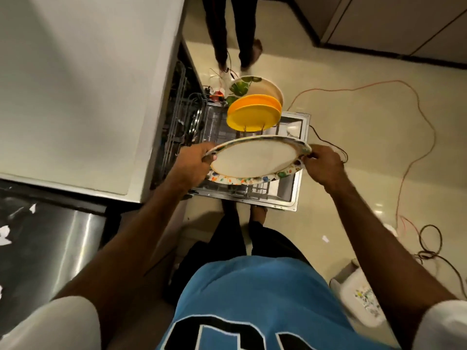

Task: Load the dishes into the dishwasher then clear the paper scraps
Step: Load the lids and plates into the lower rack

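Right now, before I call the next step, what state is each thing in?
Dishwasher door: open, folded down flat.
Lower rack: pulled out over the door.
Yellow plates: standing on edge in the rack.
Leaf-patterned plate: standing on edge behind them.
Large plate: held over the rack, not yet slotted.
Left hand: grips the plate's left edge.
Right hand: pinches its right edge.
Paper scraps: lying at far left, not yet cleared.

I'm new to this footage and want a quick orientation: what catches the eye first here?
First, the big speckled-rim plate at centre, gripped at opposite edges by the left hand and right hand above the pulled-out dishwasher rack. Just beyond it, bright yellow plates stand on edge in the rack, with a leaf-patterned plate behind them. An orange cable snakes across the floor at right.
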### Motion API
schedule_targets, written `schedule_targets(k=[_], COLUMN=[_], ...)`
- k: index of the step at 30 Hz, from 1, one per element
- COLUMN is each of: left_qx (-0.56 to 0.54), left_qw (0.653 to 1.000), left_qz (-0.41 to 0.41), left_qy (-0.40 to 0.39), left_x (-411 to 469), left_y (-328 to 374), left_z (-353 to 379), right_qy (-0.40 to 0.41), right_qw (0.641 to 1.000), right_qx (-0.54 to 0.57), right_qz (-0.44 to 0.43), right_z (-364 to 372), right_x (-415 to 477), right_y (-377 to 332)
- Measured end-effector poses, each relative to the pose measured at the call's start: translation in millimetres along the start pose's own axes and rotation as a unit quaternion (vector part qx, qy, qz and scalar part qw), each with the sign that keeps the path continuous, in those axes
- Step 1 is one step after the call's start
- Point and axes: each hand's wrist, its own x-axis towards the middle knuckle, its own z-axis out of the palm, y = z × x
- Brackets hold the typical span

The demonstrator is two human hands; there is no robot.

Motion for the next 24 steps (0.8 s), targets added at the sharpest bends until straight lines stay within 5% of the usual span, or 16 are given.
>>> schedule_targets(k=[9, 24], left_qx=[0.08, 0.074], left_qw=[0.994, 0.99], left_qz=[0.033, 0.103], left_qy=[-0.064, 0.057], left_x=[126.8, 281.5], left_y=[-45.0, -125.7], left_z=[52.6, 119.0], right_qy=[0.008, 0.128], right_qw=[0.998, 0.986], right_qx=[-0.056, -0.032], right_qz=[-0.004, -0.099], right_z=[76.3, 160.9], right_x=[62.7, 214.6], right_y=[17.6, 52.3])
